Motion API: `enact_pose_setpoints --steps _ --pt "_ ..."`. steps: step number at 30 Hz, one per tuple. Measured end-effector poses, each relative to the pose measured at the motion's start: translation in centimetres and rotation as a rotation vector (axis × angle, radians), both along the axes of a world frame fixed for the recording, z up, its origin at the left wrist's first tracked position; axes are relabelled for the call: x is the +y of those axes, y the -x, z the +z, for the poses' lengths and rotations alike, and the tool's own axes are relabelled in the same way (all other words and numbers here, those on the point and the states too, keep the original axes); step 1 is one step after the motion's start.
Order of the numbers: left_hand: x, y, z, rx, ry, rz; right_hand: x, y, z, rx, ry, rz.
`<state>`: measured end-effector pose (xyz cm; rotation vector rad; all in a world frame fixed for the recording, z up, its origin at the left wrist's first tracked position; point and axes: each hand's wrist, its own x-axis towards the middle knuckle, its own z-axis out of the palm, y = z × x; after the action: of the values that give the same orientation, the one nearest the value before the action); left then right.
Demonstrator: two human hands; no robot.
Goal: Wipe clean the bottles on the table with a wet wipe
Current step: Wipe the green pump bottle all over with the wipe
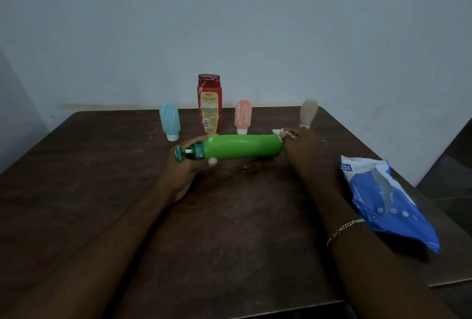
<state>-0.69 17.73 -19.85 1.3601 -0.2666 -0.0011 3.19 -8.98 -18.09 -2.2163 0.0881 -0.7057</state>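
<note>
Green bottle [242,146] gripped by both hands, right clutching wipe [279,132]; packet [385,198] reads "mee mee".

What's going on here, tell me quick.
A person is cleaning bottles. The left hand holds a green pump bottle sideways by its neck, while the right hand presses a white wet wipe against its base. Four more bottles stand at the back of the table: blue, red, pink and beige. The blue wipes pack lies at right.
</note>
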Motion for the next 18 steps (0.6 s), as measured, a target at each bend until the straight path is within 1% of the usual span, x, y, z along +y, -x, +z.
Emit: enact_pose_setpoints --steps 3,8,10,14,18 --pt "0.6 -0.2 0.1 0.062 0.069 -0.019 0.4 -0.3 -0.3 -0.005 0.001 0.040" --pt "0.4 -0.5 0.2 0.208 0.355 0.005 1.0 -0.5 -0.9 -0.023 -0.035 0.059" --pt "-0.2 -0.5 0.3 0.257 0.441 0.033 1.0 -0.5 -0.9 -0.019 -0.037 0.058" --pt "-0.7 -0.8 0.0 0.281 0.561 0.088 1.2 -0.2 -0.9 -0.025 -0.010 0.070" --pt "-0.5 -1.2 -0.2 0.314 0.594 0.112 1.3 0.0 -1.1 -0.057 0.036 0.093"
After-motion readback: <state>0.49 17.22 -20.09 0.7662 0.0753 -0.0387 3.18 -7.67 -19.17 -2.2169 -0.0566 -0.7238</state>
